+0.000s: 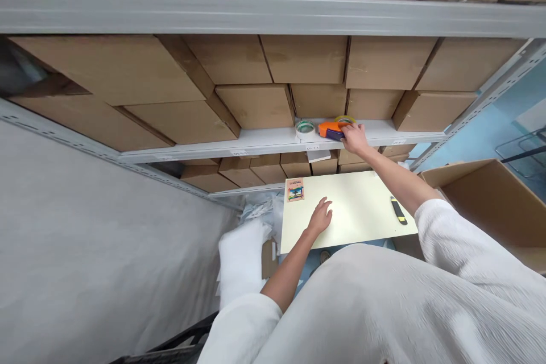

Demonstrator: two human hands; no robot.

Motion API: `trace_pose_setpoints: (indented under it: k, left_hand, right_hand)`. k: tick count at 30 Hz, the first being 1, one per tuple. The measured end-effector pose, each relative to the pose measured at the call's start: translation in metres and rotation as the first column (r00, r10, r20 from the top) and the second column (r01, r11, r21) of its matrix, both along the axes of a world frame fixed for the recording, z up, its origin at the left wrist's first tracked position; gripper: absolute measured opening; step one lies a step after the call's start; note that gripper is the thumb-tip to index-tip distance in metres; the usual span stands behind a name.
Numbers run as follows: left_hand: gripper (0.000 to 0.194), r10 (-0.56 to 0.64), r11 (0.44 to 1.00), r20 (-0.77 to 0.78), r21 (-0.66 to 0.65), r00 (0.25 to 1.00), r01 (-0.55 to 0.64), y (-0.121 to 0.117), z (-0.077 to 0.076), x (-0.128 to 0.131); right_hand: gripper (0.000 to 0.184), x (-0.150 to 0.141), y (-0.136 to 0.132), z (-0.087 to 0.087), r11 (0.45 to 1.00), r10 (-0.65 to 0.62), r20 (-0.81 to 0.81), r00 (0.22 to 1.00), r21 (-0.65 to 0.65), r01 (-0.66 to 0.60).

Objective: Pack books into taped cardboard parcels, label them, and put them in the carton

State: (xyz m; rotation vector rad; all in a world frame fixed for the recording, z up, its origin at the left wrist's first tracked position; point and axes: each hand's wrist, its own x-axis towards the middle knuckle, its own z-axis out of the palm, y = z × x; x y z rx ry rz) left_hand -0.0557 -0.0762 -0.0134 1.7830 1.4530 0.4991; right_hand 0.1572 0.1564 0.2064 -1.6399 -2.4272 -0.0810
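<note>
My right hand [354, 137] reaches to the shelf, its fingers closed round the near end of an orange and dark purple tape dispenser [331, 129]. To the left of the dispenser stands a roll of white tape [305, 129] with a green core. A yellow tape roll [344, 119] lies just behind it, partly hidden. Over the cream tabletop [362, 199] my left hand [321, 217] is spread and holds nothing. A small card with a tree picture [295, 189] lies at the table's far left corner. Toward the right end rests a yellow and black utility knife [398, 210].
Cardboard boxes [251, 107] fill the grey shelf rack [273, 11] on several levels. An open carton [490, 199] stands right of the table. White foam packing [241, 261] is heaped at its left, beside a large pale grey surface [106, 227].
</note>
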Motion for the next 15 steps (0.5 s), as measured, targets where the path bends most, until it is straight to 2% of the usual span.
trace_pose_setpoints:
  k: [4, 8, 11, 15]
  left_hand:
    - [0.044, -0.045, 0.999, 0.004, 0.009, 0.999, 0.045, 0.004, -0.003, 0.011]
    - [0.043, -0.085, 0.996, -0.002, 0.009, 0.996, 0.085, 0.005, -0.007, 0.030]
    - [0.043, -0.122, 0.992, -0.003, 0.009, 0.993, 0.122, 0.002, -0.009, 0.049]
    - [0.045, -0.174, 0.985, -0.029, -0.009, 0.984, 0.174, -0.006, -0.012, 0.073]
  right_hand:
    - [0.037, 0.016, -0.031, -0.005, 0.997, -0.014, -0.092, 0.996, 0.075, 0.021]
    - [0.036, 0.046, -0.072, -0.023, 0.992, -0.092, -0.143, 0.985, 0.076, 0.104]
    - [0.034, 0.072, -0.108, -0.049, 0.977, -0.202, -0.179, 0.963, 0.032, 0.211]
    - [0.028, 0.104, -0.157, -0.101, 0.928, -0.372, -0.202, 0.906, -0.110, 0.357]
